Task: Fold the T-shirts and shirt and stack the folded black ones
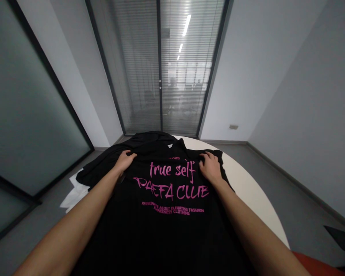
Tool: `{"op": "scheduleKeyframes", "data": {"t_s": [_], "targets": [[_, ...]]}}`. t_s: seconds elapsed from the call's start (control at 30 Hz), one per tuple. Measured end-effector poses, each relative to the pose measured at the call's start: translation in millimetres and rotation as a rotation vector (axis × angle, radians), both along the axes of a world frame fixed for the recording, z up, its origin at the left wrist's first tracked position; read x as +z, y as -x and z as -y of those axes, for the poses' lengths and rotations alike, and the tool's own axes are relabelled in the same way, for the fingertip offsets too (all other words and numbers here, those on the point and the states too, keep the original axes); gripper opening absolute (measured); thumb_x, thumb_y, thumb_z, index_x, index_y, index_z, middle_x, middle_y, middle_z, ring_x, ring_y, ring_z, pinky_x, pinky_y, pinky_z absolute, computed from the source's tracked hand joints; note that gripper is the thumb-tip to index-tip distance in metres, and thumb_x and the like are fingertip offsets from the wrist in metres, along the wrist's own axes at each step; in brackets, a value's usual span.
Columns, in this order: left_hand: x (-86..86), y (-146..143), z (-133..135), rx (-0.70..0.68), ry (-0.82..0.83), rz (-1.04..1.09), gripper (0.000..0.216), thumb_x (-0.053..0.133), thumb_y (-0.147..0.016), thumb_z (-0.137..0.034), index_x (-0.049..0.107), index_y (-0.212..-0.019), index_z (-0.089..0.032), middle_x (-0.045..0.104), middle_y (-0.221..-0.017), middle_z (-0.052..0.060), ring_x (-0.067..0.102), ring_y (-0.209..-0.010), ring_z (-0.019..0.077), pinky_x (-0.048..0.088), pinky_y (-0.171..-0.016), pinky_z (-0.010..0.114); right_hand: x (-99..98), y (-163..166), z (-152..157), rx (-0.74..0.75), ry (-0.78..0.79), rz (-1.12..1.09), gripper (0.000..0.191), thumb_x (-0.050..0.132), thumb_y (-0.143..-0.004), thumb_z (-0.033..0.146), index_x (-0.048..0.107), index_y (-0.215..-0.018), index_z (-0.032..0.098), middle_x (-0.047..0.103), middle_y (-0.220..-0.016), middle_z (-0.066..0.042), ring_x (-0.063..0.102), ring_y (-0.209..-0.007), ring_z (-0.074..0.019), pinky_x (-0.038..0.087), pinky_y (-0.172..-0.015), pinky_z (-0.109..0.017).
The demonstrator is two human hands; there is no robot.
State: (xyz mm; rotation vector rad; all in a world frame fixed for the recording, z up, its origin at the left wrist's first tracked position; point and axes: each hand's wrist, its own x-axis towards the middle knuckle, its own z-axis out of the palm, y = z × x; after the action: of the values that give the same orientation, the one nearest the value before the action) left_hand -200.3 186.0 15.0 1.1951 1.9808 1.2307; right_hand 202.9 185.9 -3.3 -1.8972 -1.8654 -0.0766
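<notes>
A black T-shirt [166, 237] with pink lettering lies spread over the table, its neckline with a small white label at the far end. A crease runs across it between my hands and partly covers a line of the print. My left hand [124, 161] pinches the cloth left of the lettering, thumb and fingers closed on it. On the other side, my right hand [211, 165] grips the shirt near its right shoulder with curled fingers. Its fingertips are partly hidden in the dark fabric.
Other dark clothing [152, 137] lies beyond and left of the shirt. White cloth [76, 193] hangs out at the left. The round white table [255, 199] curves along the right. Glass doors with blinds [161, 69] stand behind; something red [313, 264] is at lower right.
</notes>
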Motion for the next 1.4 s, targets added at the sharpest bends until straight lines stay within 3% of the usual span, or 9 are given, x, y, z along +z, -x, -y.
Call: {"op": "scheduleKeyframes", "data": {"t_s": [0.13,0.23,0.3,0.43,0.63,0.8,0.93,1.2,1.4], "targets": [[10.7,-7.9,8.6,-0.176,-0.163,0.239,0.058,0.048,-0.087,-0.03,0.05,-0.145,-0.022,0.065,-0.136,0.006,0.062,-0.123,0.0234,0.048,-0.107,0.037,-1.5,12.5,2.4,0.075,-0.036,-0.057,0.048,0.049,-0.093,0.022,0.053,-0.14,0.017,0.05,-0.143,-0.014,0.05,-0.124,-0.028,0.045,-0.104,-0.039],[9.2,-9.3,14.4,-0.365,-0.331,0.599,0.074,0.053,-0.08,-0.023,0.04,-0.153,-0.022,0.059,-0.144,0.007,0.06,-0.127,0.0248,0.045,-0.112,0.041,-5.3,16.9,1.0,0.08,-0.05,-0.086,0.044,0.048,-0.094,0.022,0.056,-0.137,0.019,0.052,-0.138,-0.014,0.054,-0.12,-0.0273,0.048,-0.101,-0.038],[5.4,-6.2,15.6,-0.406,-0.318,0.697,0.082,0.058,-0.073,-0.016,0.041,-0.153,-0.025,0.054,-0.15,0.007,0.058,-0.13,0.0251,0.043,-0.114,0.041,-8.6,17.8,-1.4,0.084,-0.058,-0.105,0.041,0.048,-0.094,0.022,0.06,-0.134,0.02,0.051,-0.138,-0.014,0.056,-0.119,-0.027,0.049,-0.101,-0.038],[-0.1,3.8,16.8,-0.389,-0.184,0.595,0.074,0.068,-0.069,-0.012,0.055,-0.14,-0.025,0.061,-0.142,0.009,0.063,-0.124,0.0249,0.047,-0.11,0.038,-18.8,15.4,-6.2,0.104,-0.039,-0.134,0.038,0.049,-0.093,0.022,0.063,-0.129,0.019,0.048,-0.143,-0.014,0.055,-0.123,-0.0274,0.048,-0.103,-0.038],[-0.1,12.7,28.9,-0.499,0.058,0.305,0.036,0.076,-0.072,-0.037,0.074,-0.102,-0.017,0.078,-0.101,0.01,0.073,-0.095,0.0277,0.058,-0.089,0.04,-32.4,10.9,-7.1,0.127,-0.023,-0.153,0.04,0.048,-0.095,0.025,0.06,-0.132,0.018,0.052,-0.141,-0.014,0.056,-0.125,-0.0271,0.047,-0.106,-0.039],[4.4,23.3,21.7,-0.14,-0.14,-0.057,0.031,0.073,-0.075,-0.031,0.073,-0.102,-0.017,0.075,-0.11,0.011,0.068,-0.11,0.0314,0.052,-0.099,0.042,-35.0,5.2,-8.7,0.141,-0.017,-0.167,0.039,0.043,-0.098,0.029,0.061,-0.131,0.018,0.053,-0.142,-0.015,0.056,-0.125,-0.0282,0.047,-0.106,-0.042],[3.3,30.0,7.8,0.031,-0.21,-0.091,0.036,0.062,-0.082,-0.027,0.068,-0.115,-0.016,0.066,-0.13,0.015,0.055,-0.129,0.0329,0.039,-0.113,0.047,-40.7,-2.6,-12.4,0.175,-0.04,-0.206,0.043,0.038,-0.101,0.029,0.057,-0.136,0.017,0.056,-0.142,-0.014,0.053,-0.131,-0.0252,0.042,-0.112,-0.041],[-11.0,28.4,25.8,-0.256,-0.134,0.138,0.046,0.058,-0.075,-0.028,0.068,-0.12,-0.02,0.076,-0.104,0.008,0.072,-0.093,0.0257,0.058,-0.084,0.037,-50.8,-17.5,-20.6,0.229,-0.039,-0.193,0.044,0.039,-0.1,0.029,0.055,-0.138,0.014,0.056,-0.144,-0.014,0.051,-0.135,-0.0237,0.038,-0.115,-0.039],[5.9,39.1,43.7,-0.288,0.065,0.165,0.039,0.068,-0.076,-0.049,0.071,-0.101,-0.018,0.074,-0.078,0.005,0.069,-0.067,0.024,0.049,-0.05,0.027,-43.2,-40.1,-19.7,0.002,0.005,-0.052,0.035,0.05,-0.097,0.032,0.065,-0.124,0.016,0.064,-0.127,-0.014,0.059,-0.117,-0.0288,0.045,-0.102,-0.04]]}}
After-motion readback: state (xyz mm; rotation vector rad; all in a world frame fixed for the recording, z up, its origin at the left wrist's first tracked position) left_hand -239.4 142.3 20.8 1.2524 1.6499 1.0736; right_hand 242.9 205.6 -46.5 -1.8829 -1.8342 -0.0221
